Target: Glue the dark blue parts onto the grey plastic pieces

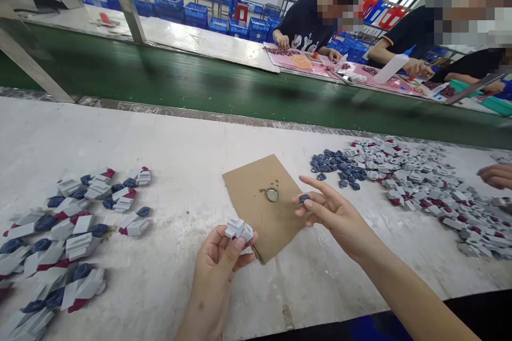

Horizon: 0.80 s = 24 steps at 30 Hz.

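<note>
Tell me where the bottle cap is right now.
In the head view, the bottle cap lies on the brown cardboard, near its middle, just left of the right hand.

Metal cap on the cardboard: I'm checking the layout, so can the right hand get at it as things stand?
Probably yes: nothing visible stands between the right hand and the metal cap, though that hand holds a dark blue piece.

From here I count one held gray piece (239,228), one held blue piece (304,199), one bottle cap (273,195) and one cardboard pad (272,229).
</note>
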Available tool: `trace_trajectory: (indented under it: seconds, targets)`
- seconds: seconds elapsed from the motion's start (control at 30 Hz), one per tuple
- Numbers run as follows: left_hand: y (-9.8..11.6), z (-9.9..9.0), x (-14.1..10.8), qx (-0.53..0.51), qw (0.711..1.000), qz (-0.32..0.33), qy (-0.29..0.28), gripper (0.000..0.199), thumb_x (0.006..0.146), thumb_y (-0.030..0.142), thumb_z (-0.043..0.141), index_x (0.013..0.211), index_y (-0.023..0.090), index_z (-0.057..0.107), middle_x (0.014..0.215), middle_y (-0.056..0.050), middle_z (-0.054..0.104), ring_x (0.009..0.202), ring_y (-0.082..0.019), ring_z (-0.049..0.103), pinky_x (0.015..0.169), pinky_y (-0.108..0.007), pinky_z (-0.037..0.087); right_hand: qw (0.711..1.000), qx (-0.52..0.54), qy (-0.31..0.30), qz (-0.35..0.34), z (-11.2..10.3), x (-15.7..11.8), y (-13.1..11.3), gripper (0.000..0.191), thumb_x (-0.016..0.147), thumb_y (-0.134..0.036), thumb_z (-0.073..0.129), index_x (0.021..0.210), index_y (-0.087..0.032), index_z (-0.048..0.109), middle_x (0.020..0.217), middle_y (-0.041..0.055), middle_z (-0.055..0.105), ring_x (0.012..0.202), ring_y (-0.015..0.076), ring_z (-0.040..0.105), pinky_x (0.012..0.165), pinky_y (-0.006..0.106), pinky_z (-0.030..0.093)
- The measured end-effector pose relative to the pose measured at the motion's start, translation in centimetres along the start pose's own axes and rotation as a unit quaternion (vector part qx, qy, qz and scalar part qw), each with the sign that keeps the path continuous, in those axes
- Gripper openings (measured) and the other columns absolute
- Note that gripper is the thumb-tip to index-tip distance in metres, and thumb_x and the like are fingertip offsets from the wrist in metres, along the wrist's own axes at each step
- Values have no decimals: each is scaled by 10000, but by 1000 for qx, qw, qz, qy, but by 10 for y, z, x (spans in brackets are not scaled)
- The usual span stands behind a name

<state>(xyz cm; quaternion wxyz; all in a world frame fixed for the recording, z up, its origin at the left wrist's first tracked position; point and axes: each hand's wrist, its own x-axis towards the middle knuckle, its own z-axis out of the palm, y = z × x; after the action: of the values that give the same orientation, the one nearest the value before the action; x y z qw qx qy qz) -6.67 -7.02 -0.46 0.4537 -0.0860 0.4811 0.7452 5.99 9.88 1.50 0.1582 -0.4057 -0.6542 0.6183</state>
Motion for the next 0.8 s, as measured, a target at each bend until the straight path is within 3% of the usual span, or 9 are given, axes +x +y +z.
trace_trajectory:
  seconds: [0.17, 0.27, 0.43, 0.6, 0.7, 0.8]
  targets:
    - [0, -1, 0, -11, 1000, -2, -1, 262, 548, 279, 829, 744, 187, 683, 721, 24, 713, 726, -151, 687, 508, -153, 550, 994, -103, 6, -40, 5, 2, 0, 254, 781, -402, 613, 954, -219, 640, 1011, 77, 676, 1001, 227, 610, 814, 365, 518]
    - [-1, -2, 1, -11, 1000, 0, -8, 271, 546, 287, 829, 753, 186, 684, 712, 27, 709, 713, -151, 687, 502, -155, 550, 985, -144, 26, -87, 12, 6, 2, 219, 799, -387, 591, 934, -218, 620, 1010, 70, 673, 1009, 224, 605, 847, 377, 501]
    - [0, -2, 1, -1, 1000, -4, -10, 270, 545, 316, 827, 736, 183, 691, 706, 13, 710, 723, -152, 685, 519, -151, 553, 937, -279, 106, -183, 25, 16, 5, 172, 834, -368, 536, 862, -220, 619, 870, 34, 681, 758, 171, 620, 636, 279, 485]
    - [1, -2, 1, -12, 1000, -13, -9, 287, 518, 324, 840, 725, 189, 693, 678, 19, 708, 672, -143, 682, 501, -154, 553, 883, -382, 140, -235, 28, 18, 10, 227, 862, -373, 480, 758, -210, 599, 509, -35, 493, 436, 97, 409, 443, 232, 341]
    - [1, -2, 2, -14, 1000, -10, -9, 298, 510, 329, 843, 721, 184, 690, 653, 25, 693, 646, -135, 673, 487, -155, 551, 891, -380, 128, -212, 22, 14, 18, 223, 864, -394, 469, 770, -217, 567, 484, -47, 427, 420, 99, 386, 419, 229, 312]
    - [1, -2, 2, -17, 1000, -8, -10, 297, 511, 333, 842, 713, 178, 688, 623, 31, 675, 621, -123, 659, 476, -153, 547, 933, -309, 95, -161, 15, 8, 26, 188, 875, -401, 450, 907, -226, 510, 596, -19, 555, 530, 127, 539, 479, 228, 400]
